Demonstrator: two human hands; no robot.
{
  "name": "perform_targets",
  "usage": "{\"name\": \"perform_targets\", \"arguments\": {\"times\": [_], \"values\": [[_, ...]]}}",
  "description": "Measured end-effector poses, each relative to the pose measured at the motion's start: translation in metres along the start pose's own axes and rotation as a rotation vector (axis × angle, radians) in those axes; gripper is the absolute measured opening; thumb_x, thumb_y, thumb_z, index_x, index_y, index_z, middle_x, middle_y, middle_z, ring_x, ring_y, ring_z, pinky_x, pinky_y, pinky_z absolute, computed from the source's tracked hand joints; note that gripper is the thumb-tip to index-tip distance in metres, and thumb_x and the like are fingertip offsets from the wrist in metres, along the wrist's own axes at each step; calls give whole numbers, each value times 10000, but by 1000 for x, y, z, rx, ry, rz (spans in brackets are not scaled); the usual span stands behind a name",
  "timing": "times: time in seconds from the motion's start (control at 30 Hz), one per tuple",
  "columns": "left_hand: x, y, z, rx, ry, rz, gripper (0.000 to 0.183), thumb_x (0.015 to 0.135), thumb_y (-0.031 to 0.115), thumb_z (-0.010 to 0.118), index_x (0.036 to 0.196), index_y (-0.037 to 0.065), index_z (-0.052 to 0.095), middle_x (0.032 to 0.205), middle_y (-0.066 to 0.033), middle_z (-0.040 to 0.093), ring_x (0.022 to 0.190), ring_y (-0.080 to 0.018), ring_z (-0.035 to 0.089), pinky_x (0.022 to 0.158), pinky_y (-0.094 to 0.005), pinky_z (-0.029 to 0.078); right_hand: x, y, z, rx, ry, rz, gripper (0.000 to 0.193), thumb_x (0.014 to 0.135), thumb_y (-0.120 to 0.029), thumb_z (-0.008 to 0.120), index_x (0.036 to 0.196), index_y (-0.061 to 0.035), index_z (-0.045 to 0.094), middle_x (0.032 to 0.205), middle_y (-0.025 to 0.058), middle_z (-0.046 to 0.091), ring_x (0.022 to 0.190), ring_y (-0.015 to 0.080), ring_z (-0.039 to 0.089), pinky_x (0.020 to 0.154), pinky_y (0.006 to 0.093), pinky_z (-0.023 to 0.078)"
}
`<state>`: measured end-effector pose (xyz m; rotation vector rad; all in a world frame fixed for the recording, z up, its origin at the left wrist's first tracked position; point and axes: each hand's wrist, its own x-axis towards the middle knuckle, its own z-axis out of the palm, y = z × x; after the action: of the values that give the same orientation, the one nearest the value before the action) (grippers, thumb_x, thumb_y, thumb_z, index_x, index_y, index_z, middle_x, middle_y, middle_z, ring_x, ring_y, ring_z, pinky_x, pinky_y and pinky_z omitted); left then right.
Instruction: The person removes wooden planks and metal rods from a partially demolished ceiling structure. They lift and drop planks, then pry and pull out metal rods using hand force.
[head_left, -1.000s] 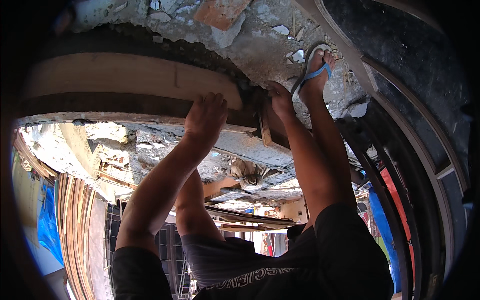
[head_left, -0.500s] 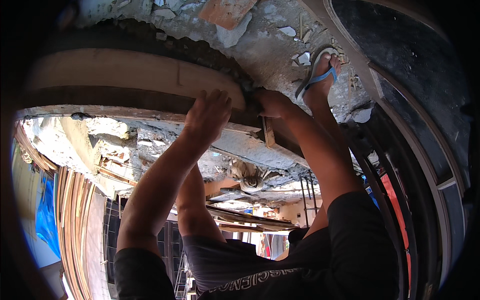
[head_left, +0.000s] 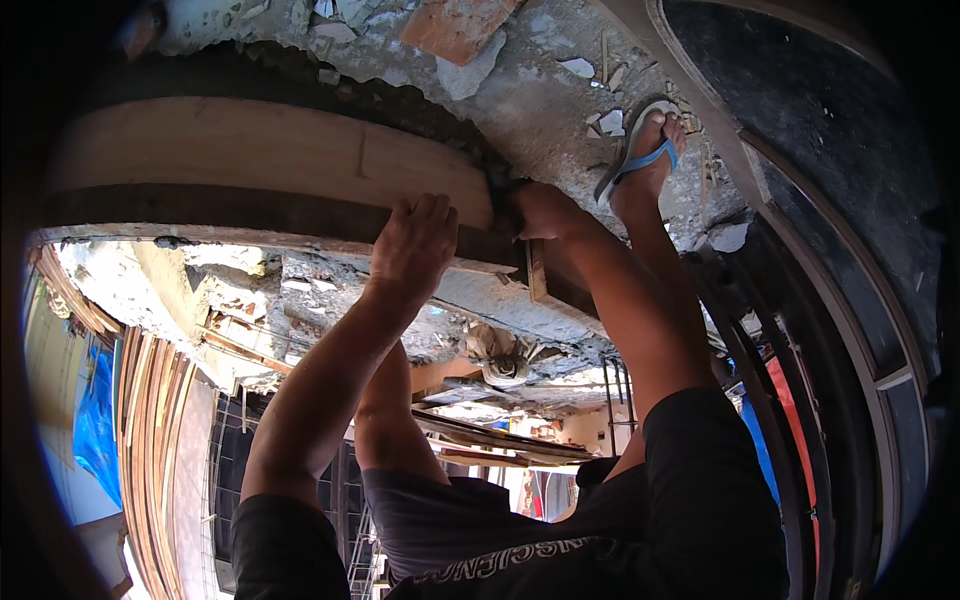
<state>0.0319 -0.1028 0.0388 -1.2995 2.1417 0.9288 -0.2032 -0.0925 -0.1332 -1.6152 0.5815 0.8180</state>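
Observation:
A long dark wooden beam (head_left: 250,208) runs across the view, with a pale wooden board (head_left: 270,140) along its far side. My left hand (head_left: 415,240) is closed over the beam, its fingers bent across the top edge toward the board. Just right of the board's rounded end, my right hand (head_left: 548,212) is closed in a dark gap. Shadow hides its fingertips and whatever they hold. A short upright wooden piece (head_left: 538,270) stands against the beam below the right hand.
A broken concrete floor (head_left: 550,110) with brick and rubble lies beyond the board. My sandalled foot (head_left: 648,165) rests there. Dark framed panels (head_left: 800,110) line the right side. Stacked wood strips (head_left: 150,420) and a blue sheet (head_left: 95,430) are at lower left.
The view has shifted slightly, and the beam and board sit a little lower in it. Both hands keep nearly the same places on the wood.

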Motion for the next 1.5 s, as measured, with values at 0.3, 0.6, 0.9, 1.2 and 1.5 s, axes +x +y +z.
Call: {"name": "perform_targets", "arguments": {"times": [0.3,0.6,0.9,1.2,1.5], "values": [[1,-4,1,-9,-4,22,333,640,135,718,946,45,622,1030,-79,553,1000,-223,547,818,-366,442,-20,-15,14,243,355,20,457,681,-189,759,1104,-59,645,1134,194,640,1067,360,625,916,451,518],[16,-6,-12,79,-132,123,334,619,164,748,927,80,650,1010,-49,545,1021,-203,533,832,-372,440,-38,-15,-1,194,336,-173,477,708,-155,713,1158,-57,590,1179,180,601,1138,368,563,958,453,484],[18,-9,-12,28,-137,112,357,616,168,747,951,78,661,1032,-43,541,1039,-213,528,815,-362,451,-18,-16,0,142,252,-21,554,661,-196,776,1179,-93,611,1161,180,638,1089,355,618,923,454,518],[16,-2,-9,67,-111,29,383,641,145,736,1002,57,643,1074,-60,537,1053,-213,530,848,-374,455,-14,-17,-11,54,112,-47,510,629,-184,783,1109,-78,645,1111,179,663,1048,359,639,875,449,542],[11,-2,-8,7,-79,18,341,640,122,743,954,55,627,1018,-67,548,1032,-215,540,822,-357,461,-23,-22,8,157,348,-45,490,602,-186,777,1056,-53,647,1074,192,655,1036,383,627,894,456,525]]}}
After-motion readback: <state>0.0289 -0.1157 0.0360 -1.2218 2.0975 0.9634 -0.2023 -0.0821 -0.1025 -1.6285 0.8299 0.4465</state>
